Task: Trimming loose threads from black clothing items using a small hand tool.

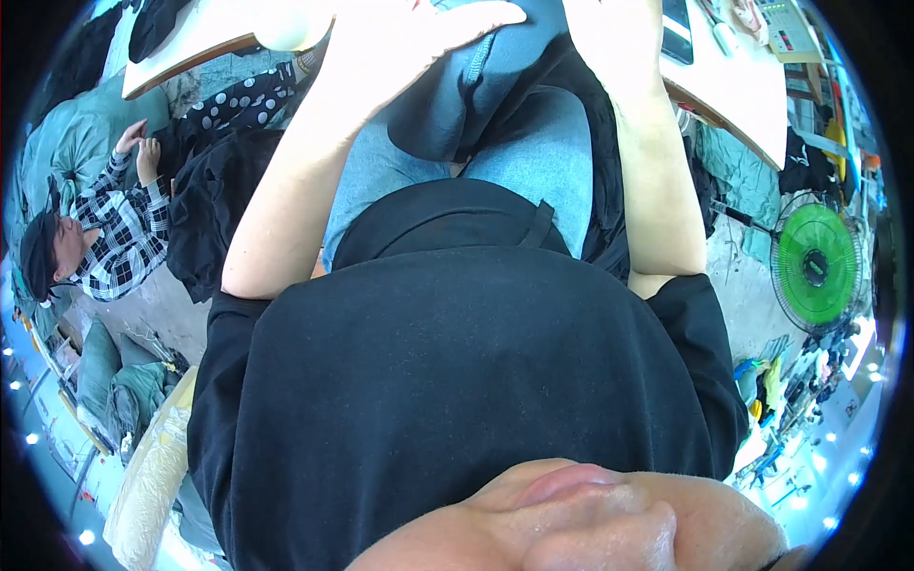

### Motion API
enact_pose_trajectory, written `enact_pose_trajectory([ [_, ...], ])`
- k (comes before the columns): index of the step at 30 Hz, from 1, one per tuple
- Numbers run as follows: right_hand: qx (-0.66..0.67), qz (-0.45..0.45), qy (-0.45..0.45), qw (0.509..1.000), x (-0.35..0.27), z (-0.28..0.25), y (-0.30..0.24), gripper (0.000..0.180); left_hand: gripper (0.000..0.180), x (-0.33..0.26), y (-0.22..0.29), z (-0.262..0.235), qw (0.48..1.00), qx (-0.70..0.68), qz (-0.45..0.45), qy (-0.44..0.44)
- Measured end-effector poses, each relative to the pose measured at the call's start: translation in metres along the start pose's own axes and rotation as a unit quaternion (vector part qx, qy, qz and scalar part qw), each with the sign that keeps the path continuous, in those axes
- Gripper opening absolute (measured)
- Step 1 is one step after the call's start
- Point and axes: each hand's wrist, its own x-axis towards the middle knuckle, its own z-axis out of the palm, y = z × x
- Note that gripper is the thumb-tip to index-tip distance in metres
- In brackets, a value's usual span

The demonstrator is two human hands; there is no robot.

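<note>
A dark blue cloth garment piece (433,114) with a stitched seam hangs from the top edge down over my lap. My left hand (433,33) lies on its left part, the thumb stretched out across the cloth and apart from the palm. The other fingers of that hand are mostly cut off by the top edge. At the right side of the cloth is my right hand (614,38), washed out by bright light. Its fingers fall outside the picture, so its grip is hidden.
White tabletops (733,95) flank my arms, the right one bearing a dark flat device (677,33). A green fan (816,266) stands at the right. A person in a checked shirt (119,238) sits at the left near dark cloth and a grey-green bundle (81,143).
</note>
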Motion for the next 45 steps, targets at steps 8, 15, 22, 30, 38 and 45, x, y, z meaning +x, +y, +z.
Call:
enact_pose_trajectory([
  [8,-0.008,-0.035,0.019,0.999,0.000,0.005,0.007,0.011,0.041,-0.002,0.003,-0.001,0.998,0.060,0.010,-0.009],
  [15,0.023,-0.023,0.044,0.999,-0.002,0.009,0.001,0.011,0.037,-0.001,0.003,0.004,1.000,-0.006,0.005,0.002],
  [22,0.160,-0.169,0.205,0.951,-0.059,0.029,-0.030,0.011,0.039,-0.051,-0.055,0.010,0.983,0.034,-0.086,0.158],
  [30,0.259,0.155,0.006,0.953,-0.167,0.055,-0.042,0.012,0.030,-0.111,-0.077,0.013,0.996,-0.006,-0.069,0.063],
  [38,0.300,0.197,0.033,0.933,-0.171,0.053,-0.045,0.013,0.023,-0.137,-0.058,0.001,0.893,-0.357,-0.270,0.048],
  [45,0.062,-0.044,0.025,0.997,-0.178,0.052,-0.063,0.018,0.023,-0.141,-0.049,-0.011,0.890,-0.378,-0.254,0.034],
])
